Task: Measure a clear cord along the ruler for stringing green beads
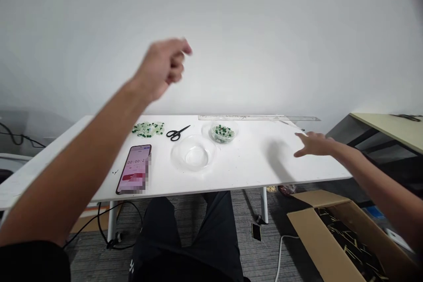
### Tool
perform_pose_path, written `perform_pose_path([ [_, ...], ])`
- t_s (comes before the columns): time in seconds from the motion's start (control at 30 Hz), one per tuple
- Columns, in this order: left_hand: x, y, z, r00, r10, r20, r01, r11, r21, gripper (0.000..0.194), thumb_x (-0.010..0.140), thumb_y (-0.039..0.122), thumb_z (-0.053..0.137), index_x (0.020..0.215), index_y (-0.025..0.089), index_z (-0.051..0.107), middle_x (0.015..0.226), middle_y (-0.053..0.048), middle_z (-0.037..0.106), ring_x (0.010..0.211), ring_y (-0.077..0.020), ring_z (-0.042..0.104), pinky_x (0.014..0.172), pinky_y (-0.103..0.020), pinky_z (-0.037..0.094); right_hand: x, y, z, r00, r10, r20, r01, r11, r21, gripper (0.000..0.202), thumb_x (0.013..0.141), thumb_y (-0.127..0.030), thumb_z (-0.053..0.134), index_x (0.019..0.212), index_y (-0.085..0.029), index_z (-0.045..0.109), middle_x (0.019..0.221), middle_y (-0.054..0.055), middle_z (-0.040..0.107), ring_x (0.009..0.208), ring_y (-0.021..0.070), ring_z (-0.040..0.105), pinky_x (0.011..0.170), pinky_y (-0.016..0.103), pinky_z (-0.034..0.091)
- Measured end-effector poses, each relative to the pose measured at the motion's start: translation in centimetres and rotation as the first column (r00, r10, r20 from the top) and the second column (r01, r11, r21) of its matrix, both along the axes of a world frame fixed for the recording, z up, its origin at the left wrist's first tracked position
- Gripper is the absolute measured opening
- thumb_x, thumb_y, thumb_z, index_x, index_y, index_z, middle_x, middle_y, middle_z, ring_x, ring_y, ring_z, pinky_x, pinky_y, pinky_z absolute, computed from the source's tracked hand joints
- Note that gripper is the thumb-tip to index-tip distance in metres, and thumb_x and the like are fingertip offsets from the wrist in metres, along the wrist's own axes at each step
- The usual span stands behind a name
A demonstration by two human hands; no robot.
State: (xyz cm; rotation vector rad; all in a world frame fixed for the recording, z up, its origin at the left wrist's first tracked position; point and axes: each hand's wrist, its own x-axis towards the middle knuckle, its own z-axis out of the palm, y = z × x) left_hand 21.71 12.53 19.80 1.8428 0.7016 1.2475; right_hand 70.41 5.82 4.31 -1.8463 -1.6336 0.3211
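Beads [148,129] lie in a pile at the back of the desk [251,163], by the scissors [177,133]. Left hand [165,68] is up high, curled, holding nothing. Right hand [313,144] rests open and flat. Best to reach slowly, so no beads roll away.

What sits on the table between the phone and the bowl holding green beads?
An empty clear bowl lies between the phone and the bead bowl, seen in the head view.

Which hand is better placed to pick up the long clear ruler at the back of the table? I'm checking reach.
Probably the right hand: it hovers low over the table, close to the ruler. The left hand is raised high, fingers curled, farther off.
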Motion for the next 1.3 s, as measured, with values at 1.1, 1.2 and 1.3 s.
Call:
perform_pose_path([
  [1.1,4.8,-6.8,-10.9,0.988,-0.075,-0.133,0.055,0.987,-0.149,0.026,0.082,0.025,0.042,0.059,0.018,0.032,0.056,0.004,0.028,0.051,-0.0087,0.024,0.049,-0.026,0.019,-27.0,-3.5,2.7,0.182,0.443,-0.878,-0.312,0.872,0.376,0.022,0.085,-0.038,0.051,0.069,-0.024,0.049,0.072,-0.001,0.049,0.059,0.0116,0.044,0.063,0.028,0.042],
  [1.2,4.6,-6.3,-11.3,0.996,-0.086,-0.027,0.079,0.976,-0.205,0.026,0.081,0.023,0.043,0.059,0.018,0.030,0.057,0.004,0.024,0.050,-0.0079,0.021,0.047,-0.024,0.016,-27.1,-3.4,2.2,0.114,0.442,-0.890,-0.340,0.859,0.383,0.021,0.087,-0.035,0.051,0.069,-0.023,0.052,0.072,-0.001,0.049,0.061,0.0103,0.046,0.064,0.027,0.042],
  [1.3,4.4,-6.0,-11.5,0.974,-0.156,0.166,0.201,0.930,-0.309,0.025,0.080,0.019,0.043,0.061,0.019,0.026,0.058,0.005,0.017,0.048,-0.0068,0.015,0.045,-0.023,0.014,-26.9,-3.3,1.6,0.060,0.428,-0.902,-0.361,0.851,0.381,0.022,0.088,-0.032,0.050,0.069,-0.021,0.053,0.070,-0.001,0.048,0.060,0.0093,0.045,0.063,0.025,0.041],
])
